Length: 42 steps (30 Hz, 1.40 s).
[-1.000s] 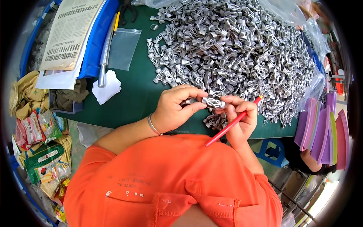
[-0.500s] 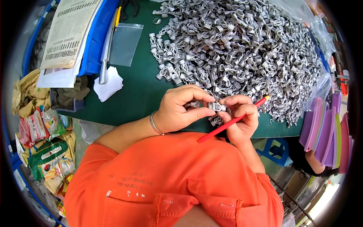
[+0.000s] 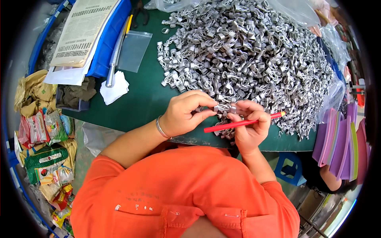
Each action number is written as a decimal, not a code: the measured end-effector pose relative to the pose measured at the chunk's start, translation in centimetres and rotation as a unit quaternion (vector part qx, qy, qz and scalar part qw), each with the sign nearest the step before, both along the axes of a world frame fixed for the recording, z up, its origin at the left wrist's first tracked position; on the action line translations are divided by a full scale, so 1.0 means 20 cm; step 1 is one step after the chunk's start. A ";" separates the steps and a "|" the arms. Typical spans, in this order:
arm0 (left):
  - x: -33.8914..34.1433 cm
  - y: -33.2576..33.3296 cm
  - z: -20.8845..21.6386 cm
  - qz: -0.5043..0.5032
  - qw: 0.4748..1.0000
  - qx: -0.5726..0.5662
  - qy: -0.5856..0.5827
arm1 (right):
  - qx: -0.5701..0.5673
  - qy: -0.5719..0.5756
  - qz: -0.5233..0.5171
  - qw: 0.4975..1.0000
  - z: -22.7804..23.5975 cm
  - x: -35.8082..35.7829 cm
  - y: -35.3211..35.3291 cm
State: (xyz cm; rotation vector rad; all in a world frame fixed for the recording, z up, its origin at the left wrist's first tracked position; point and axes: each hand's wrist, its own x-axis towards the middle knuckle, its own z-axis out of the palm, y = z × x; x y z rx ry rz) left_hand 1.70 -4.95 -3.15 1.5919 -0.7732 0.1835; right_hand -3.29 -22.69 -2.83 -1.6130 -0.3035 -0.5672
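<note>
Between my two hands, above the table's near edge, is a small grey metal looped piece with ribbed bands. My left hand pinches its left end between thumb and fingertips. On the other side my right hand is closed, its fingertips at the piece's right end. Lying across that hand's fingers is a slim red pen with a yellow tip pointing right. Just beyond my hands spreads a large heap of similar metal pieces. Part of another piece shows beside my left fingers.
On the green table at left are white paper pieces, a file-like tool, a clear bag, pliers and a blue bin with printed sheets. Purple foam sheets stand at right, near another person's arm.
The metal piece has turned in my fingers, showing its looped strands lengthwise. The red pen has tilted nearer level. My view has shifted slightly.
</note>
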 end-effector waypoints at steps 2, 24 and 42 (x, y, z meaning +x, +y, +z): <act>0.00 0.00 0.00 0.006 1.000 0.001 -0.023 | -0.055 -0.027 -0.016 0.998 -0.02 0.00 -0.02; -0.03 -0.03 -0.02 -0.019 0.993 0.073 -0.092 | -0.118 -0.161 -0.062 0.978 -0.04 0.01 -0.02; -0.35 0.65 0.03 -0.012 0.797 -0.459 0.392 | -0.309 -0.212 -0.058 0.925 0.20 0.20 -0.03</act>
